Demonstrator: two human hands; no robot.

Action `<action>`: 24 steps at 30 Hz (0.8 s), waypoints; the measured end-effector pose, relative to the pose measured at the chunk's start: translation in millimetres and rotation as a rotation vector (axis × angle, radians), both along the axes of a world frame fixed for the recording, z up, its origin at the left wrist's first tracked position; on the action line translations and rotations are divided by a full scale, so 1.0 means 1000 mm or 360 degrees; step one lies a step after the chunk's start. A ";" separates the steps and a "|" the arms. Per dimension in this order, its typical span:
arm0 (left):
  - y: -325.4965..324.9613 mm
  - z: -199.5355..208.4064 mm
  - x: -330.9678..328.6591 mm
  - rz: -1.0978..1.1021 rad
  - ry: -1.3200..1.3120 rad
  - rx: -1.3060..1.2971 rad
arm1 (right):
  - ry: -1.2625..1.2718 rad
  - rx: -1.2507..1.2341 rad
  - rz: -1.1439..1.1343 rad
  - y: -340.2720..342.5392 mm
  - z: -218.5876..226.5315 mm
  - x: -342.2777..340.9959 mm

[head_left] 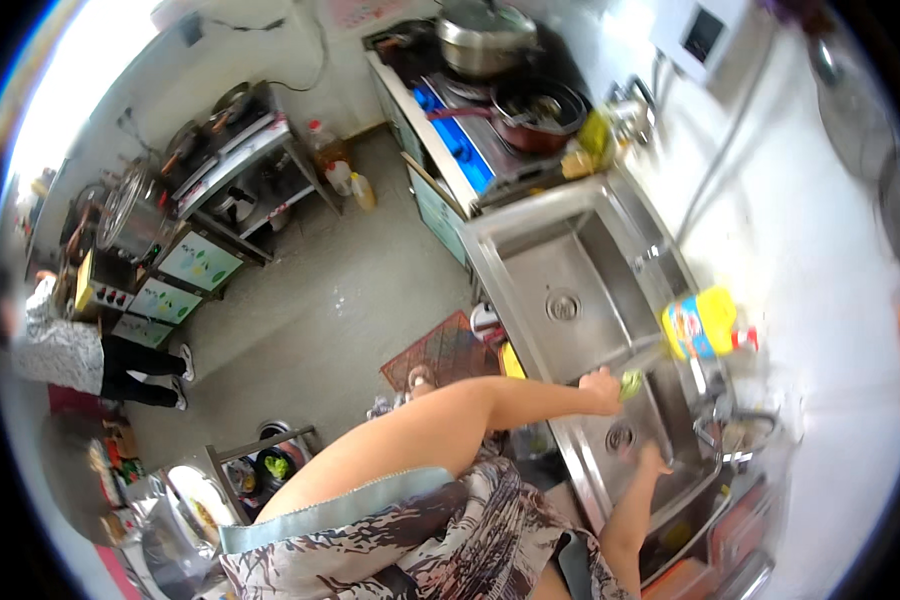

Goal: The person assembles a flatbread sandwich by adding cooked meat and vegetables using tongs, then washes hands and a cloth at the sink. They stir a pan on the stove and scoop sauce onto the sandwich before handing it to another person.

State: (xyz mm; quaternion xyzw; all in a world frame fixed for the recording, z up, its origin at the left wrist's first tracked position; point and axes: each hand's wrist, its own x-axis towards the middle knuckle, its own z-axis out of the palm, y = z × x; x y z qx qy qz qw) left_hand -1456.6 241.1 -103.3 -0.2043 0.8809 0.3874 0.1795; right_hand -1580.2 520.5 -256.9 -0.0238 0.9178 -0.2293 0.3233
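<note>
My left hand (600,391) is closed around a small yellow-green scrubber or cloth (630,383), whose exact kind I cannot make out. It is over the divider between the two basins of a steel sink (530,262). Lower down, inside the nearer basin (638,408), is my right hand (654,460), somewhat blurred, thumb apart from the fingers, with nothing visible in it. Beyond both hands a yellow detergent bottle (698,325) with a blue label and red cap is on the sink's wall-side ledge.
A faucet (735,430) juts over the nearer basin. Past the sink, a stove (460,150) bears a dark red pan (537,115) and a steel pot (485,40). A red mat (440,352) covers floor beside me. Another person (80,350) stands far left near burners and shelves.
</note>
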 end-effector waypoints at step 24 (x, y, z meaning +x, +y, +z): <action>-0.430 0.037 0.287 0.1560 0.1049 0.1548 | -0.0607 -0.1853 0.0663 -0.623 0.226 0.245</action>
